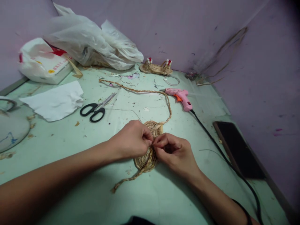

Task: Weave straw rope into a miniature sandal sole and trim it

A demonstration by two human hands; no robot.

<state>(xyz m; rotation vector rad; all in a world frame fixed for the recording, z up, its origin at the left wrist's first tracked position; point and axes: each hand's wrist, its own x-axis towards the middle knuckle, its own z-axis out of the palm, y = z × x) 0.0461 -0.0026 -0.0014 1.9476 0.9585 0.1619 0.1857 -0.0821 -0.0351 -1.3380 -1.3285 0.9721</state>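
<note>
A small oval sole of coiled straw braid (140,164) lies on the table under both hands. My left hand (133,140) is closed in a pinch over its middle. From the other side my right hand (174,151) pinches too, its fingertips touching or nearly touching the left ones. What the fingertips hold is too small to make out. One loose braid end (127,180) sticks out toward me; a long braided straw cord (170,107) curves away from the far end. A thin wire (124,109) runs from near the scissors toward my left hand.
Black-handled scissors (96,109) lie left, beside white paper (56,101). A pink glue gun (179,95) trails a black cable (211,134) past a phone (237,148). Behind are a beaded straw slipper pair (156,68), a wire ring (171,80), plastic bags (93,40) and a box (56,70).
</note>
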